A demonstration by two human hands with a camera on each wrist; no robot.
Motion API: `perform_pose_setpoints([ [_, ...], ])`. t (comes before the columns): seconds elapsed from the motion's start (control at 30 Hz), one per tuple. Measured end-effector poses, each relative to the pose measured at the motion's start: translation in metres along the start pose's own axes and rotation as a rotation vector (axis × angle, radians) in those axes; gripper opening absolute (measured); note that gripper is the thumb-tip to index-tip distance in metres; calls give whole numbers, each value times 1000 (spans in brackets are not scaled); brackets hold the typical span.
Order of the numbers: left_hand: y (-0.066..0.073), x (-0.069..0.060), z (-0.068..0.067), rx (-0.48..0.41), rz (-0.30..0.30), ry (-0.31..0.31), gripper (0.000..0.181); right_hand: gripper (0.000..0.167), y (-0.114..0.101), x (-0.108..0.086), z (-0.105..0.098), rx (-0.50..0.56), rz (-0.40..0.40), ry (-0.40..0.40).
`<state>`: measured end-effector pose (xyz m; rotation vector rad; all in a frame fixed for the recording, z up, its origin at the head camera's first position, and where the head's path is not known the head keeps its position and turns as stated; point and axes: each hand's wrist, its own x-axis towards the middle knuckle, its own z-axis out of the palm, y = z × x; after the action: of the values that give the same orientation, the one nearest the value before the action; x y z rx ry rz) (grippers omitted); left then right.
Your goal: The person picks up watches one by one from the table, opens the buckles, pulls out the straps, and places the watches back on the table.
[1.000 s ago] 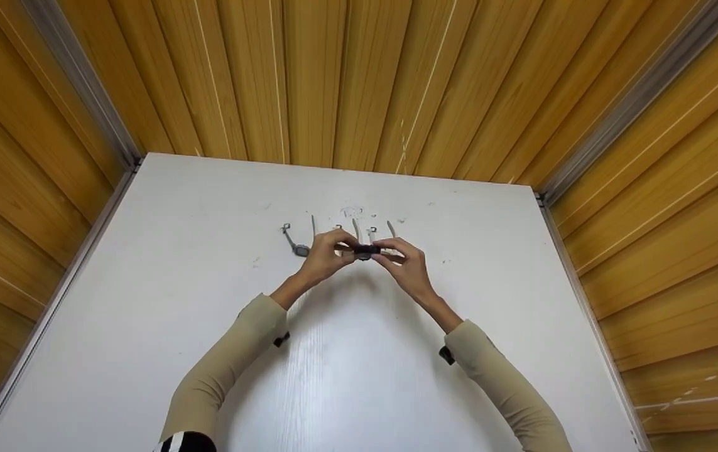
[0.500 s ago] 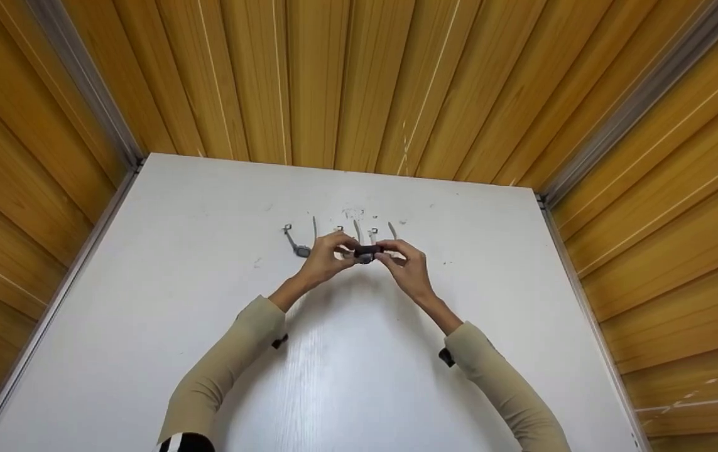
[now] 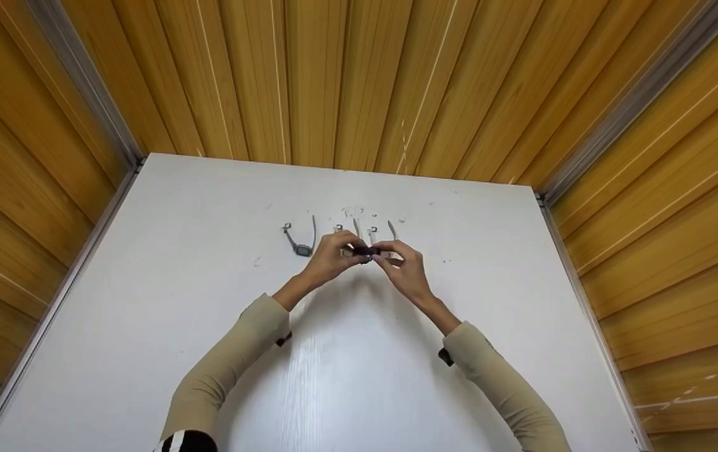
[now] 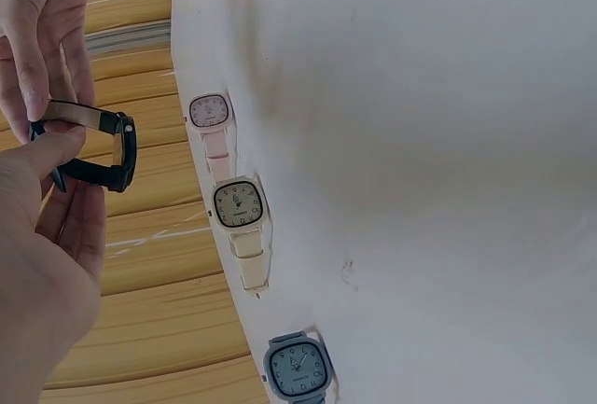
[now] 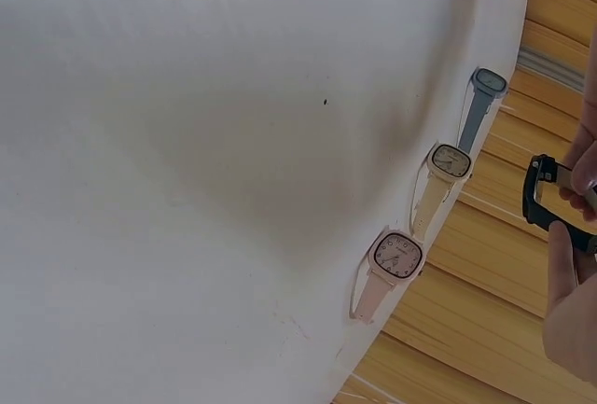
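Note:
Both hands hold a black wristwatch (image 4: 121, 173) raised above the white table, its strap bent into a loop. My left hand (image 3: 331, 254) pinches one part of the strap between thumb and fingers. On the other side, my right hand (image 3: 410, 269) pinches the strap too. In the left wrist view the strap ends meet between the fingertips; whether they are fastened I cannot tell. The watch's dial faces away and is hidden. Beyond the hands lie a blue watch (image 3: 302, 250), a cream watch (image 4: 239, 204) and a pink watch (image 4: 209, 112) in a row.
The white table (image 3: 195, 263) has small dark scuff marks near its far side. Wood-patterned panels (image 3: 308, 81) rise behind it and at both sides, with grey metal rails (image 3: 82, 75) at the corners.
My left hand has shifted slightly right, closer to the right hand, uncovering more of the blue watch's strap. The black watch has turned a little between the fingers.

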<state>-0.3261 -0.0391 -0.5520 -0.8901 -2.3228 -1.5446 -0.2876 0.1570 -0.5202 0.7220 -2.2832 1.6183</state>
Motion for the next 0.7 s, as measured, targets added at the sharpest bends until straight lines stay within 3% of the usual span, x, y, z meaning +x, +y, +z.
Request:
perform_pose_setpoints([
  [0.4, -3, -3, 2, 2, -38, 7, 15, 20, -7, -4, 6, -50, -6, -10],
  [0.7, -4, -2, 2, -8, -21, 21, 15, 20, -8, -5, 9, -56, 4, -1],
])
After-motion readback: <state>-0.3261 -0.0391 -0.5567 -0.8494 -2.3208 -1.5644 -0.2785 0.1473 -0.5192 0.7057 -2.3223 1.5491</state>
